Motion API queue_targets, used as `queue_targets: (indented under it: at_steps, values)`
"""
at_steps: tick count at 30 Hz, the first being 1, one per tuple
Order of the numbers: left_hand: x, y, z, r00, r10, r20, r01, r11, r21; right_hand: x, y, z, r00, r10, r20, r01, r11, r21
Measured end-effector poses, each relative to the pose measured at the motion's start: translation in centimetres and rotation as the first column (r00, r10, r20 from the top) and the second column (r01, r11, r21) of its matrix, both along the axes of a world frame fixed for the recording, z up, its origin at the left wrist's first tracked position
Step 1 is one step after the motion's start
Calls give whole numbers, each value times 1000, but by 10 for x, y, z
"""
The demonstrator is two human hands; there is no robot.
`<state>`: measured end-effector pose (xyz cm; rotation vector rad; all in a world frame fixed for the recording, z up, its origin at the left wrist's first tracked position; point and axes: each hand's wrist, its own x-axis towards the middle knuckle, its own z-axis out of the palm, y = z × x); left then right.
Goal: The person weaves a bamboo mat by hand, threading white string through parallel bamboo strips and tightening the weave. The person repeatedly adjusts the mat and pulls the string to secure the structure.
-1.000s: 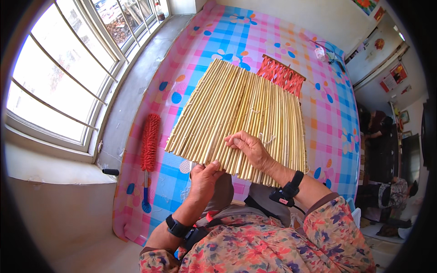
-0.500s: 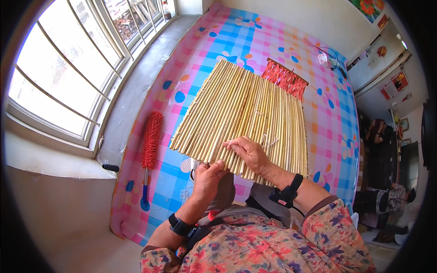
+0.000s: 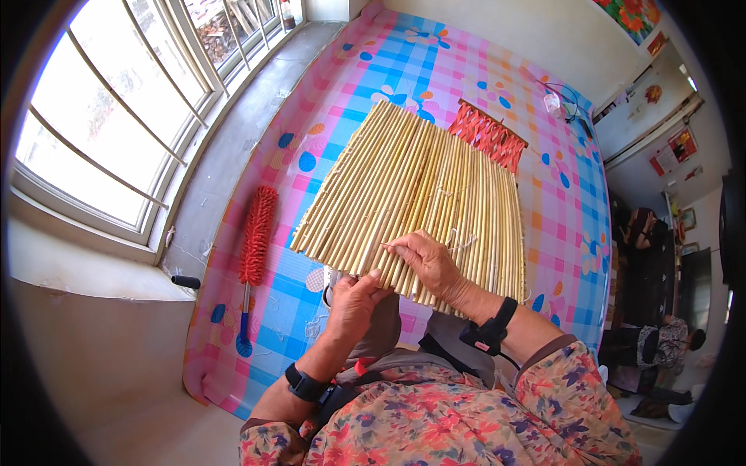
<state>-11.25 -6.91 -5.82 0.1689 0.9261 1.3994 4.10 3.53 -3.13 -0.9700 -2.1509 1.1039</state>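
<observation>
A stiff mat of straw-coloured reed stalks (image 3: 388, 171), bound side by side, slopes across my lap. My left hand (image 3: 353, 305) grips its near edge, thumb against the stalk ends and the other fingers partly hidden below. Just right of it, my right hand (image 3: 426, 264) rests on top of the mat with thumb and fingertips pinched together. Something thin may be between them, too small to name. Pale thread (image 3: 463, 239) lies in a loose loop on the stalks beyond my right hand.
A red bristly duster (image 3: 258, 237) with a blue handle lies left on the checked sheet (image 3: 579, 256). Beyond the mat is a red patterned piece (image 3: 488, 133) with a dark rod. A barred window (image 3: 116, 109) stands left; two people (image 3: 668, 342) are at far right.
My right hand has shifted very slightly, still pinched over the near part of the mat. The left hand keeps its grip, and the mat stays put.
</observation>
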Motion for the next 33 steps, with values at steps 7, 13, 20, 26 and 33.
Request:
queue_targets:
  at_steps: [7,13,20,26,33]
  values:
    - [-3,2,5,994,64,93,-64,998,3,0,-1,0,1000,14,-13,-14,1000,2]
    - [-7,5,-1,1000,16,1,-16,1000,12,0,-1,-2,1000,17,-25,-16,1000,23]
    - [-6,3,-7,996,-4,-92,6,1000,24,-1,-4,-3,997,-1,-79,5,998,56]
    - [-4,2,-8,997,15,-80,-11,999,44,-1,-4,-4,996,-22,-87,29,997,70]
    - [-2,2,-5,995,19,-97,-14,999,46,-2,-3,-6,995,-27,-92,34,997,75]
